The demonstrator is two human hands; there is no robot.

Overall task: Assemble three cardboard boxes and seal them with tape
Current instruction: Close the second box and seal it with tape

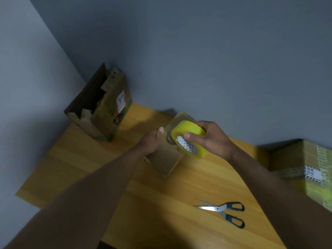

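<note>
Single head-worn wide-angle view, looking forward and down from above the worktop (161, 203), tilted so that the far edge slopes down to the right. Close enough for both forearms to run in from the bottom corners. Left hand (150, 141) and right hand (210, 137) near mid-frame. Upper half taken up by the wall (197, 51) beyond the hands. Scissors (224, 211) nearer the camera than the right hand. Edges soft and bent by the lens.

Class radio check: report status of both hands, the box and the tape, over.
Right hand grips yellow tape roll. Left hand holds small brown cardboard box. Open scissors lie nearby, clear.
</note>
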